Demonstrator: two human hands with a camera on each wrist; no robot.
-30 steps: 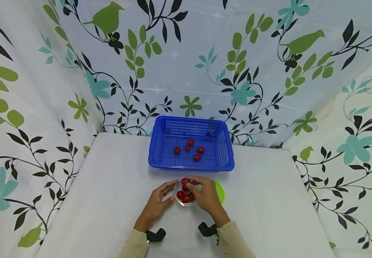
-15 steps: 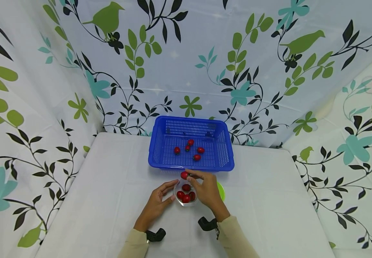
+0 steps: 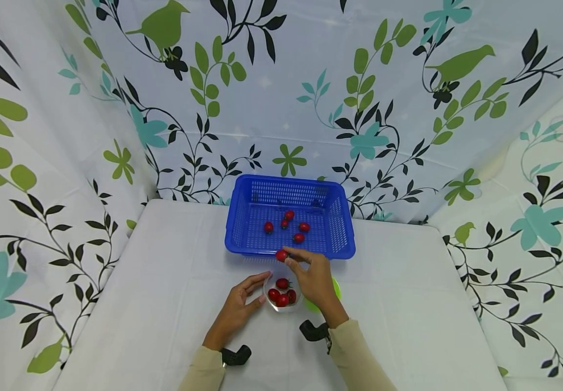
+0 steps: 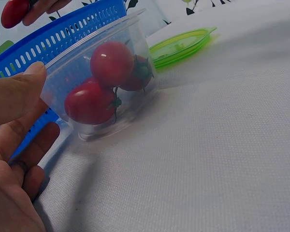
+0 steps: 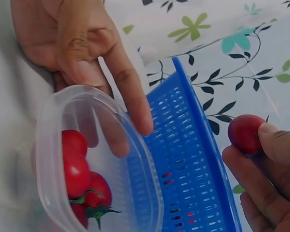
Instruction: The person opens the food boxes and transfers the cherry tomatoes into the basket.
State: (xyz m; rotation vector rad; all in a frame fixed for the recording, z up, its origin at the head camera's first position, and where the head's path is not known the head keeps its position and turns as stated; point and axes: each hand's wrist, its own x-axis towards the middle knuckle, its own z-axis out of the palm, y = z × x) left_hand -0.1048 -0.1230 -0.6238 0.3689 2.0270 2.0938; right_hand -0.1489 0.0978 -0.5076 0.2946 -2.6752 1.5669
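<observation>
A small clear plastic container [image 3: 281, 309] stands on the table with several red cherry tomatoes [image 4: 111, 64] inside. My left hand [image 3: 237, 309] holds its left side, the thumb near the rim and the fingers round the far wall. My right hand [image 3: 317, 282] pinches one cherry tomato [image 3: 281, 255] between thumb and fingertips. That tomato is raised beyond the container, at the near rim of a blue plastic basket [image 3: 242, 250]. Several more cherry tomatoes [image 3: 298, 238] lie apart on the basket's floor. The right wrist view shows the pinched tomato with its stem beside the thumb.
A bright green lid [image 4: 181, 48] lies on the table right of the container, partly covered by my right hand in the head view. White cloth covers the table [image 3: 174, 282]. A leaf-and-bird patterned curtain [image 3: 286, 108] rises behind the basket and on both sides.
My right hand has lifted a cherry tomato out of the container and carried it away from me toward the basket. My left hand has stayed at the container.
</observation>
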